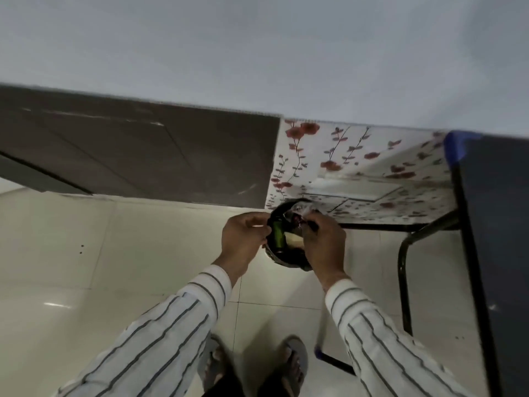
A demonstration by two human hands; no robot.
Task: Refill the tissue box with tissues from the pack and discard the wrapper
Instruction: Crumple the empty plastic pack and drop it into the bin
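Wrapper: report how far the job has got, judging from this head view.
Done: cannot confirm the refill, as no tissue box is in view. In hand: both hands are over a round black bin on the floor; the right hand presses crumpled clear wrapper into its mouth while the left hand holds the rim. Left: letting go so the wrapper stays inside.

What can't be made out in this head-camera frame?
- Bin interior: mostly hidden by both hands; the green item inside is too blurred to identify.
- Wrapper: blurred, partly hidden by the right hand.
- Left hand grip: unclear.
- Tissue box: not in view.
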